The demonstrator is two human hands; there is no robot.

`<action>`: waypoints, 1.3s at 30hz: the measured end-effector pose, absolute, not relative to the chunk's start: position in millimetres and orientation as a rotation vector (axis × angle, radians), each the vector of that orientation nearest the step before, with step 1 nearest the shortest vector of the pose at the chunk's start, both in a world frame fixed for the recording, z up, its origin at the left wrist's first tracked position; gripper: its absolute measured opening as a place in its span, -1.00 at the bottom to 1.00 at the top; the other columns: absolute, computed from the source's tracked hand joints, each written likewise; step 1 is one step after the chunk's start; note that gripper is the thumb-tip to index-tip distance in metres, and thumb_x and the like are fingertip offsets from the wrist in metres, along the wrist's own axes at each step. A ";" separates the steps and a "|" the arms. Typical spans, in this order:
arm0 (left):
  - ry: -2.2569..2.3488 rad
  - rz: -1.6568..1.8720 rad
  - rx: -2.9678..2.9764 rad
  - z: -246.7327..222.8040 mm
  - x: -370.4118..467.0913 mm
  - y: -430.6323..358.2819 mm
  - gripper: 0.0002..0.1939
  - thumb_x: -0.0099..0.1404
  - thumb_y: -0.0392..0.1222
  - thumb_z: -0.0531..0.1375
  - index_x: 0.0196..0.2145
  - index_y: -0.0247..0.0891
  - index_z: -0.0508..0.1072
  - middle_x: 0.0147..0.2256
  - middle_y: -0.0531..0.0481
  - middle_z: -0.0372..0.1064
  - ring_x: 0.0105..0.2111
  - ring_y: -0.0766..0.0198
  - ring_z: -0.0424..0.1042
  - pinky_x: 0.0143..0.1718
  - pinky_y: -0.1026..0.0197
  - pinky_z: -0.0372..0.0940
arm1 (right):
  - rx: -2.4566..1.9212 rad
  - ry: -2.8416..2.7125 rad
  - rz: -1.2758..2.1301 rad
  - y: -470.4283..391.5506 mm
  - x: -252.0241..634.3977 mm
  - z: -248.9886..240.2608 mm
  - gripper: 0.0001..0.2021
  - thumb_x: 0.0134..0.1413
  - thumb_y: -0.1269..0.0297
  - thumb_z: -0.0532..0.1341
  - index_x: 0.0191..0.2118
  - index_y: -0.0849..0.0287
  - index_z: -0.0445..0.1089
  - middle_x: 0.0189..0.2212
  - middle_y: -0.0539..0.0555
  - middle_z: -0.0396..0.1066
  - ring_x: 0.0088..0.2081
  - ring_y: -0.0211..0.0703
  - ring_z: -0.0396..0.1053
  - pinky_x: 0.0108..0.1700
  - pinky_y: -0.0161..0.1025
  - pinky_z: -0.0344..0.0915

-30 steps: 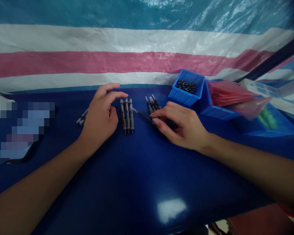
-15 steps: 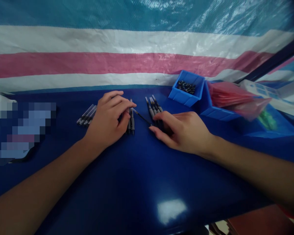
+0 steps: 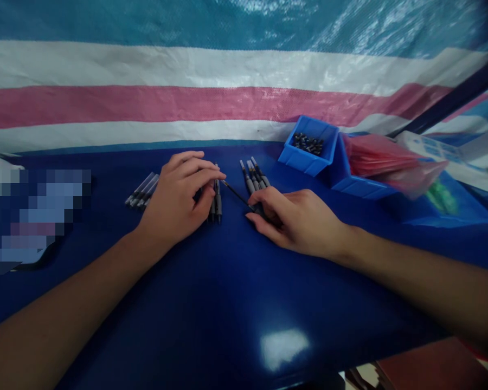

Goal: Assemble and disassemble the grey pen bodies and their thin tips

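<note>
While hands [image 3: 179, 195] curl, slender rod [image 3: 236, 193], glossy table [image 3: 203, 303]

Both forearms [image 3: 101, 279] angle inward, left hand [image 3: 179, 197] loosely arched, right hand [image 3: 305, 219] curled, thumb [image 3: 267, 229] near forefinger [image 3: 270, 199].

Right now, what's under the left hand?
Pens partly show beneath the left hand, lower ends toward the wearer. The hand covers most of their upper parts, so contact there can't be seen.

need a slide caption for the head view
Left hand over grey-gripped pens, right hand holding an ink refill.
</note>
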State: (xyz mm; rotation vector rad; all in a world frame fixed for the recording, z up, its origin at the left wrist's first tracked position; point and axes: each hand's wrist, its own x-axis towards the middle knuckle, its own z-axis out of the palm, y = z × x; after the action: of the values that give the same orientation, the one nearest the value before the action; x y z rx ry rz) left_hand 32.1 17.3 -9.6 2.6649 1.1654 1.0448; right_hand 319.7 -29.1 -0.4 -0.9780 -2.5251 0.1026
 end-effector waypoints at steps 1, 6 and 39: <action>1.170 1.044 2.665 -9.4 32.0 17.2 -0.63 0.57 -0.32 0.15 0.11 -0.14 0.72 0.14 -0.10 0.71 0.40 -0.17 0.47 0.46 -0.34 0.38 | -0.979 -2.509 0.110 -29.1 319.7 -0.9 -0.80 0.58 0.28 0.32 0.15 0.22 0.41 -0.45 -0.14 0.47 -0.58 -0.26 0.36 -0.46 -0.28 0.17; 1.153 1.028 2.662 -7.4 32.2 15.3 -0.61 0.59 -0.37 0.13 0.13 -0.15 0.71 0.16 -0.06 0.71 0.44 -0.12 0.46 0.47 -0.28 0.40 | -0.976 -2.460 0.108 -28.5 319.6 -3.7 -0.81 0.59 0.26 0.32 0.15 0.14 0.37 -0.41 -0.13 0.52 -0.58 -0.27 0.31 -0.43 -0.28 0.19; 0.887 0.950 2.704 -10.5 37.6 11.7 -0.56 0.65 -0.19 0.19 0.40 -0.19 0.53 0.36 -0.23 0.55 0.51 -0.19 0.35 0.53 -0.37 0.30 | -0.916 -2.463 0.306 -28.5 316.0 0.5 -0.81 0.66 0.16 0.28 0.05 0.17 0.53 -0.23 0.06 0.64 -0.35 -0.16 0.54 -0.28 -0.23 0.36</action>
State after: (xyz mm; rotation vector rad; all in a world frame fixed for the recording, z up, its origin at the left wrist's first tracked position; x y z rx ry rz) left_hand 37.6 11.7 -10.5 2.7036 0.8868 0.9498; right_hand 316.0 -28.5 0.5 -0.9164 -2.4635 0.3055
